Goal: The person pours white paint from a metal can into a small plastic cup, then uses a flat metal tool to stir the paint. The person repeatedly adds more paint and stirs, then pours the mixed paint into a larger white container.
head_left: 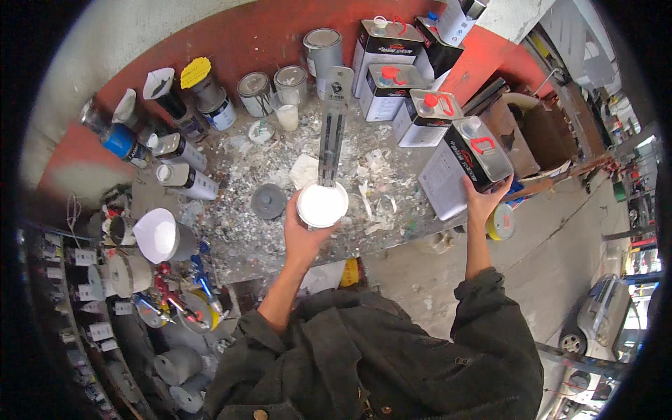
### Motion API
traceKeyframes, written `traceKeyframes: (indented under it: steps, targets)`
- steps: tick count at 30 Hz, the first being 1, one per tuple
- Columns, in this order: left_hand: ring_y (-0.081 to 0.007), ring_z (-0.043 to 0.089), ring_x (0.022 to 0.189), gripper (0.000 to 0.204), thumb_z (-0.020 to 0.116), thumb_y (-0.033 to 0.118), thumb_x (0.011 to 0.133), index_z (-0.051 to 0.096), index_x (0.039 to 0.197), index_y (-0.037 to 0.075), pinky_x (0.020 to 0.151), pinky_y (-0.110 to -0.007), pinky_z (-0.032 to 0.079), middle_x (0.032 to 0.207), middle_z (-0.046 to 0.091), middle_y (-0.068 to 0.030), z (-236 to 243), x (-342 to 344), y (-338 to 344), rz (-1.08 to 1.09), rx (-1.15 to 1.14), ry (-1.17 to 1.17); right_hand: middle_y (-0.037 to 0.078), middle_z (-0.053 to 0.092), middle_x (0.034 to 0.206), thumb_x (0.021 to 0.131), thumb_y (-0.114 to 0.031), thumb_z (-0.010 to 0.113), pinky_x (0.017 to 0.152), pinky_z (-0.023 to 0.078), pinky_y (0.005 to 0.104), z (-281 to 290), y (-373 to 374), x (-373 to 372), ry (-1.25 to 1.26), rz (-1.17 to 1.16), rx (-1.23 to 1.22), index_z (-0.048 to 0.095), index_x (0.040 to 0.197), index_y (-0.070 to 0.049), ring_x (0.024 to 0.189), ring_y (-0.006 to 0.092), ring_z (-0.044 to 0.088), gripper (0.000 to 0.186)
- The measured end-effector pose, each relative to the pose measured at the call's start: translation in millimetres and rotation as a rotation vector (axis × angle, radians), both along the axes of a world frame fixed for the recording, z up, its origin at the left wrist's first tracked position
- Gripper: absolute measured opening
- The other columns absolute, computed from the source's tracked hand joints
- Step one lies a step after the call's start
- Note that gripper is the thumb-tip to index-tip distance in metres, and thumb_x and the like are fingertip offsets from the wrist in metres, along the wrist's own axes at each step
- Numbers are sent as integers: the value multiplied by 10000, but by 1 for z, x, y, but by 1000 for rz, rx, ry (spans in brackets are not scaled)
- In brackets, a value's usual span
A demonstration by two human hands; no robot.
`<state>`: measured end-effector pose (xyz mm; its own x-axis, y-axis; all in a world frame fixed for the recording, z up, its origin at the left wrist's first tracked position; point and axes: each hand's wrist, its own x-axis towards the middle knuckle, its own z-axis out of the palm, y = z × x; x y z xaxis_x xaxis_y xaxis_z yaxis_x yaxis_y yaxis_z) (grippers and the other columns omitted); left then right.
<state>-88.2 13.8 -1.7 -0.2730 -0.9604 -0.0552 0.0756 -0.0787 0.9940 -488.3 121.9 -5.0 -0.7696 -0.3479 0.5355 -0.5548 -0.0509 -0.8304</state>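
My left hand (302, 239) is wrapped round a cup of white paint (323, 207) near the bench's front edge. A long flat mixing stick (332, 136) with dark markings rises from the cup's far side; its lower end is hidden by the cup or the paint. My right hand (483, 199) grips the near right corner of a rectangular metal can (442, 180) with a red handle and a pale cap. The can's base sits by the bench's right front edge; whether it is lifted is hard to tell. A round grey lid (268, 202) lies left of the cup.
More rectangular cans (425, 115) with red caps stand at the back right, beside a cardboard box (539, 136). Round paint tins (255, 93) line the back. Spray guns (168, 297) and a paint-filled cup (164, 236) are at the left. The bench (231, 164) is crusted with dried paint.
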Motion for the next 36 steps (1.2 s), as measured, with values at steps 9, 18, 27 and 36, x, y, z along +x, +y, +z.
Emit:
traceKeyframes:
  steps: [9, 18, 27, 36]
  targets:
    - [-219, 612, 1237, 871, 897, -30, 669, 485, 1433, 48, 1046, -380, 501, 1319, 630, -97, 10, 13, 1, -4, -21, 19, 221, 251, 1585, 691, -105, 950, 1222, 304, 456, -47, 15, 20, -6, -57, -29, 145, 1589, 9, 1467, 333, 317, 1211]
    - [-213, 615, 1227, 842, 884, -36, 660, 500, 1407, 23, 1056, -373, 498, 1302, 638, -98, -6, 7, 2, -82, -38, 32, 85, 679, 1207, 920, -86, 742, 906, 524, 296, 77, 0, 94, -132, 359, 62, 575, 1368, -19, 1009, 139, 645, 483]
    - [-199, 632, 1201, 811, 915, 21, 676, 518, 1382, 47, 1027, -365, 520, 1296, 647, -74, -11, 1, 4, -171, -55, 105, 90, 684, 647, 862, -262, 822, 577, 499, 312, 155, -115, 185, 222, 939, 822, 737, 823, 7, 603, 125, 642, 285]
    - [-206, 596, 1261, 882, 917, 4, 660, 491, 1431, 37, 1093, -374, 472, 1338, 627, -85, -10, 11, -4, -210, -98, -17, 131, 693, 729, 827, -222, 859, 562, 458, 345, 211, -135, 194, 499, 1298, 499, 762, 895, -7, 599, 241, 613, 246]
